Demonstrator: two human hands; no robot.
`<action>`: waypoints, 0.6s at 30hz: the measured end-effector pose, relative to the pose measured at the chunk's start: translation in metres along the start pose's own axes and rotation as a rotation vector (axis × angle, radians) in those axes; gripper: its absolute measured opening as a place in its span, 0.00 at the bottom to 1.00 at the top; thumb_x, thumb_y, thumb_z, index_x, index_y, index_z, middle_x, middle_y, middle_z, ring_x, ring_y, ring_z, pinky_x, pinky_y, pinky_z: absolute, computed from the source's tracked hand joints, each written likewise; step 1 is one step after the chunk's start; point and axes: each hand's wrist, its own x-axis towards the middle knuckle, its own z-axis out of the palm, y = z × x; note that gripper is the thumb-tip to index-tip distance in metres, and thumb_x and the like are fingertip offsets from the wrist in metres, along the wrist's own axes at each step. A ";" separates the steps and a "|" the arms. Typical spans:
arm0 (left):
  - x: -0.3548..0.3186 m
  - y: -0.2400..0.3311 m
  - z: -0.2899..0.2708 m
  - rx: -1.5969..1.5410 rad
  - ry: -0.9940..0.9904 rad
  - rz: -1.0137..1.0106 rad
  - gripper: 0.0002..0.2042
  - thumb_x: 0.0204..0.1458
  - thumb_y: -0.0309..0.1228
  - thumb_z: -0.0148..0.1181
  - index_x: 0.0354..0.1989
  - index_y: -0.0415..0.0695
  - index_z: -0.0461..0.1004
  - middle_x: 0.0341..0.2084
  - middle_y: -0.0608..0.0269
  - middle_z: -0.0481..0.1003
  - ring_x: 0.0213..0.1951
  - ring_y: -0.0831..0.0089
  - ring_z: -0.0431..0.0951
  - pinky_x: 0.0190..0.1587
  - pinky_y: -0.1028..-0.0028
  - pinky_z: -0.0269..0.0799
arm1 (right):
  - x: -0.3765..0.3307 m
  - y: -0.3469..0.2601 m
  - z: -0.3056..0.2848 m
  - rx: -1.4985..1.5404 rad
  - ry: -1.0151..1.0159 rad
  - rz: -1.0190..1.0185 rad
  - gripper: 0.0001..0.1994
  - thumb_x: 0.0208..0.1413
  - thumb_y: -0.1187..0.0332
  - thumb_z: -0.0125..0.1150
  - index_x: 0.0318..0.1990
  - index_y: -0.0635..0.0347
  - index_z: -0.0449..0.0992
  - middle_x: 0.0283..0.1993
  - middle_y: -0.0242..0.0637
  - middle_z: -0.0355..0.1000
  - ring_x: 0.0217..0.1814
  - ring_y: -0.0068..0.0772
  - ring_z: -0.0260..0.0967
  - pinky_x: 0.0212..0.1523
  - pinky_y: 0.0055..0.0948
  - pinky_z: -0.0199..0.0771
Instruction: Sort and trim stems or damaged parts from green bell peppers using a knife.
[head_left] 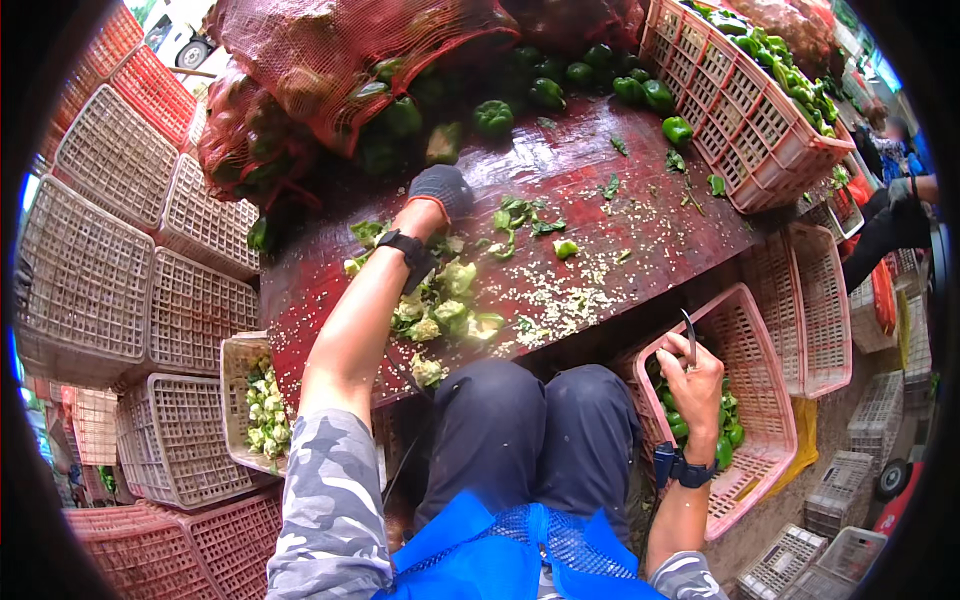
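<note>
Sleeves [328, 500] are grey camouflage, the mesh-panelled vest [515, 560] blue, trousers [485, 420] dark, wristbands [408, 256] black and the left glove [443, 188] grey.

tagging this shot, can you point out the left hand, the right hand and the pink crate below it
left hand [441, 189]: head view, on the dark glove
right hand [697, 385]: head view, back of the hand
pink crate [748, 358]: head view, right inner wall

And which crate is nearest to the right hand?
The pink crate of green peppers beside the right knee: the right hand is over it. The tabletop crate and the left crate of pale cores stand farther.
</note>
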 end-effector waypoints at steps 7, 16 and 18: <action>-0.045 0.022 -0.046 -1.082 -0.123 0.059 0.14 0.47 0.19 0.62 0.43 0.37 0.83 0.33 0.62 0.82 0.35 0.73 0.82 0.38 0.70 0.81 | 0.004 -0.027 -0.006 0.123 0.089 0.059 0.17 0.52 0.75 0.70 0.50 0.68 0.80 0.36 0.38 0.79 0.30 0.21 0.74 0.32 0.23 0.75; -0.143 0.210 -0.048 -1.262 -0.622 0.685 0.18 0.47 0.16 0.65 0.49 0.37 0.81 0.47 0.57 0.82 0.46 0.74 0.79 0.50 0.72 0.78 | 0.004 -0.061 0.006 0.179 0.091 -0.239 0.28 0.49 0.74 0.74 0.61 0.64 0.74 0.41 0.35 0.77 0.33 0.18 0.73 0.33 0.20 0.73; -0.135 0.208 -0.038 -1.342 -0.655 0.771 0.19 0.47 0.17 0.67 0.50 0.40 0.82 0.46 0.58 0.82 0.45 0.75 0.80 0.49 0.71 0.78 | -0.004 -0.049 0.000 0.313 0.051 -0.137 0.23 0.52 0.75 0.71 0.58 0.65 0.76 0.38 0.34 0.77 0.32 0.18 0.73 0.33 0.20 0.74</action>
